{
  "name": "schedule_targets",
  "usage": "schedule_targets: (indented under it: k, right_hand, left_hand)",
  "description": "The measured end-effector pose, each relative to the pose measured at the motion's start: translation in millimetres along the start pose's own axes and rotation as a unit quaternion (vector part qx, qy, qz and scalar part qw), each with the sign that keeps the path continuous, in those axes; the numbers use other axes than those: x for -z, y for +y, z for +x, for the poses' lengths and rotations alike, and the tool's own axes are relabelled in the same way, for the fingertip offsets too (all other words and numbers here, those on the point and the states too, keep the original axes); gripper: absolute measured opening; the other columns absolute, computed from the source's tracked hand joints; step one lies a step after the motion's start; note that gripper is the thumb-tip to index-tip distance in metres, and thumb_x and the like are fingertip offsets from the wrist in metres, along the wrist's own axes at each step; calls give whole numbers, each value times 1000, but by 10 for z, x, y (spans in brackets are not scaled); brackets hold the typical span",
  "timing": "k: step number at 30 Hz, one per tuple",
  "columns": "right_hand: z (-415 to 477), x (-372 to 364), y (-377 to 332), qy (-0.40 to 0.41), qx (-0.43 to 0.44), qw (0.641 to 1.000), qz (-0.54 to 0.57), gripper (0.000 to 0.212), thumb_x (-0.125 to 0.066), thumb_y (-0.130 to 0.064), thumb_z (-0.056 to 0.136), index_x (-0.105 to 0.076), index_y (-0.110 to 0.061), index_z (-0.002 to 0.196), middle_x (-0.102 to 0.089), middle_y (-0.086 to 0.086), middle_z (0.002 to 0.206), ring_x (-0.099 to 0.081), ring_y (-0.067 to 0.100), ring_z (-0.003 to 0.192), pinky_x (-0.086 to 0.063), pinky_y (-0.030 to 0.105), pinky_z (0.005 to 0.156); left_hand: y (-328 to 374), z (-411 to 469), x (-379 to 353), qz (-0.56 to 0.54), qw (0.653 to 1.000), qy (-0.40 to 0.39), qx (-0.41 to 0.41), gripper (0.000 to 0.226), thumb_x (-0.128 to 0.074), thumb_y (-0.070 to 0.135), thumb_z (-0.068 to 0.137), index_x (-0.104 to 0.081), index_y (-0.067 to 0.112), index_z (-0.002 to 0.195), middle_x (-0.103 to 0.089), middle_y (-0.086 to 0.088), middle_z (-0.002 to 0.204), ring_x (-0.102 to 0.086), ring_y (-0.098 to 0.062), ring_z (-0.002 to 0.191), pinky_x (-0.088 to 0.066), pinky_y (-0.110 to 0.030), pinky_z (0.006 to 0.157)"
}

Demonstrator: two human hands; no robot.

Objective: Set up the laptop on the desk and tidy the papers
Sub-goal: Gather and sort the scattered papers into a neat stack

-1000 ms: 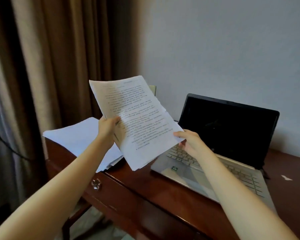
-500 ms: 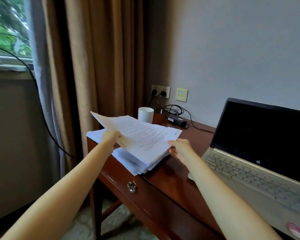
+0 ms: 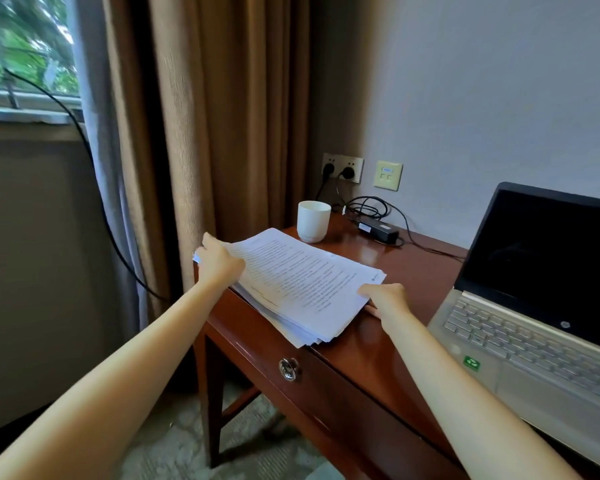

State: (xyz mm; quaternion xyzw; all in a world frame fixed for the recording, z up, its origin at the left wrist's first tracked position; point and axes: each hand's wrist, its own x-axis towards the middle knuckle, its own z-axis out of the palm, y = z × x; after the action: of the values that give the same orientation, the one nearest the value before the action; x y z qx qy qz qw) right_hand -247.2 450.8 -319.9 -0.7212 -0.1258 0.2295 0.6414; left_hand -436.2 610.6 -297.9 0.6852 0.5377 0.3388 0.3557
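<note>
At the left corner of the wooden tabletop (image 3: 388,268), the left hand (image 3: 219,263) closes its grip on the far-left edge of the stack of papers (image 3: 302,285), while the right hand (image 3: 387,299) pinches the stack's right edge, fingers tucked beneath the sheets. Printed pages lie on top of the stack, which rests flat on the tabletop, overhanging its front edge above the drawer knob (image 3: 288,368). Behind it stands a white cup (image 3: 313,221), beside a black power adapter (image 3: 378,230), and the open laptop (image 3: 534,306) sits to the right, screen dark.
</note>
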Motion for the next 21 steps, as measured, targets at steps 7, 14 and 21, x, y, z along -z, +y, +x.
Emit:
schedule_targets:
  k: [7, 14, 21]
  right_hand:
    - [-1, -84, -48, -18, 2, 996, -88, 10, -53, 2, 77, -50, -5, 83, -45, 7, 77, -39, 21, 63, -31, 25, 52]
    - [72, -282, -65, -43, 7, 991, -125, 32, -55, -2, 80, -54, 0, 112, -48, 7, 97, -44, 20, 84, -34, 23, 59]
    - [237, -395, -45, -10, 22, 985, -170, 23, -51, -6, 78, -35, -15, 91, -40, 2, 79, -45, 17, 65, -28, 21, 45]
  left_hand:
    - [2, 366, -2, 286, 954, -10, -86, 54, -50, 20, 92, -32, 10, 142, -12, -15, 155, -9, -32, 143, -15, -46, 113]
    - [-199, 702, 10, 319, 944, -75, -34, 50, -34, 38, 95, -45, 3, 130, -51, -17, 131, -48, -36, 119, -39, -42, 99]
    - [-266, 813, 83, 333, 940, -70, -27, 51, -34, 37, 95, -51, 2, 127, -54, -17, 129, -51, -35, 117, -42, -35, 93]
